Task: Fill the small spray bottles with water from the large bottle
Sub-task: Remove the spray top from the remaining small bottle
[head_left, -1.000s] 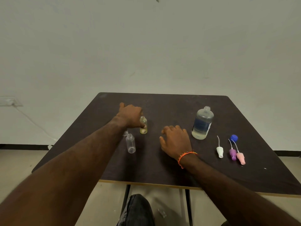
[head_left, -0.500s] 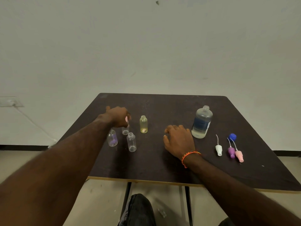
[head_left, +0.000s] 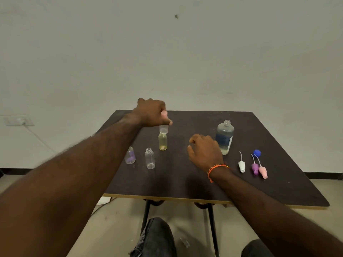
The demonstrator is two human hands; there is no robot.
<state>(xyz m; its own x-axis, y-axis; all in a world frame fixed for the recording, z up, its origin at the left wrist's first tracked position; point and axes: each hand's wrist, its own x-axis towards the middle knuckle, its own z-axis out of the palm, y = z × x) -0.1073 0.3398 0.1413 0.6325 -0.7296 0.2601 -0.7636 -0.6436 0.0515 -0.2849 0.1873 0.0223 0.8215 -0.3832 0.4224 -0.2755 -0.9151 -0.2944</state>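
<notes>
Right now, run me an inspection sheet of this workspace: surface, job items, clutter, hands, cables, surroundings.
Surface: dark table, pale front edge.
Job's things: large bottle uncapped, partly full; yellow bottle, clear bottle and purple bottle upright, open; small funnel at the yellow bottle's mouth.
Clutter: white, purple and pink spray heads lying flat; blue cap.
Hands: left hand holds the funnel; right hand rests on the table.
Cables: one cord from a wall socket.
Surroundings: plain wall, pale floor.
</notes>
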